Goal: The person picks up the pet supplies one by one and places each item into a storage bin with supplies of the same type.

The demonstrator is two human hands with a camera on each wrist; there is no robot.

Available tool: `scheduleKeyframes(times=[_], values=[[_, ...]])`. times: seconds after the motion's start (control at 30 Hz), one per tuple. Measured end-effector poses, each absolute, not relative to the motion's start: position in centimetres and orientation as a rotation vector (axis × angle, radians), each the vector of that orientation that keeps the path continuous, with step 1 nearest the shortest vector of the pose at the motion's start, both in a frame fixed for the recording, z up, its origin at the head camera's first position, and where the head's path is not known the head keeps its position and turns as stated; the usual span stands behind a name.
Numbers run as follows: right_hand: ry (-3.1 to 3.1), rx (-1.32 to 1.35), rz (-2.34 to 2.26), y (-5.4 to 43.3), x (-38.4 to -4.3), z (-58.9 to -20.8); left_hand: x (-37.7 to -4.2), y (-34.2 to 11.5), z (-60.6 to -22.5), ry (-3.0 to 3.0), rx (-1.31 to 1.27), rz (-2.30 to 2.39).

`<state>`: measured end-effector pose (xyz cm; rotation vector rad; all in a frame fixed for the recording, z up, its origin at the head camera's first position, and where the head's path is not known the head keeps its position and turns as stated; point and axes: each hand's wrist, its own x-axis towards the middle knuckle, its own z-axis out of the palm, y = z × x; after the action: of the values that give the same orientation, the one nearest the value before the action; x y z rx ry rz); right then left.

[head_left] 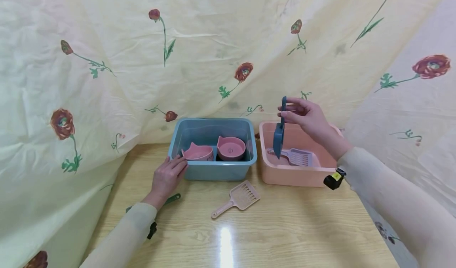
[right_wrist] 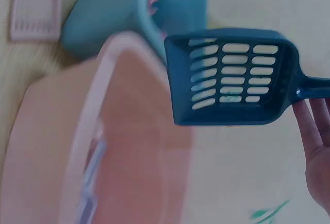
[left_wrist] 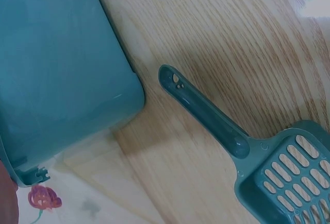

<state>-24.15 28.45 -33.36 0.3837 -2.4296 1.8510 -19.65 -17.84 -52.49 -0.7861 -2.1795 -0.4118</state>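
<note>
In the head view my right hand (head_left: 307, 115) pinches the handle of a dark blue litter scoop (head_left: 279, 139), which hangs upright over the pink bin (head_left: 299, 176). The scoop's slotted pan (right_wrist: 234, 77) shows large in the right wrist view. Inside the pink bin lies a lilac litter scoop (head_left: 298, 157). My left hand (head_left: 168, 177) rests on the front left corner of the blue bin (head_left: 217, 171). Two pink cat-ear bowls, a left one (head_left: 199, 152) and a right one (head_left: 230, 147), sit in that bin.
A pale pink litter scoop (head_left: 242, 196) lies on the wooden table (head_left: 285, 228) in front of the bins. Beside the blue bin is a green litter scoop (left_wrist: 206, 113), mostly hidden under my left arm in the head view. Flowered cloth (head_left: 199, 82) hangs behind.
</note>
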Motion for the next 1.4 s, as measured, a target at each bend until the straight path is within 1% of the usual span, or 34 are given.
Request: scheduleKeyframes(times=[0.2,0.47,0.87,1.1,1.4], values=[[-2.520,0.190,1.805,30.4,-26.5,-36.0,-19.6,-17.8,-52.4,-2.186,-0.784,-0.397],[-2.603,0.110,1.766,31.5,-28.0,-38.5,-19.7,-17.7,-52.5,-2.191,-0.787,-0.381],[-2.677,0.053,1.666,32.2,-28.6,-41.2,-19.7,-17.7,-52.5,-2.195,-0.785,-0.382],[-2.693,0.023,1.695,32.9,-28.8,-42.6,-19.6,-17.7,-52.3,-2.196,-0.780,-0.380],[-2.793,0.022,1.550,33.2,-28.6,-43.8,-19.6,-17.6,-52.5,-2.183,-0.771,-0.376]])
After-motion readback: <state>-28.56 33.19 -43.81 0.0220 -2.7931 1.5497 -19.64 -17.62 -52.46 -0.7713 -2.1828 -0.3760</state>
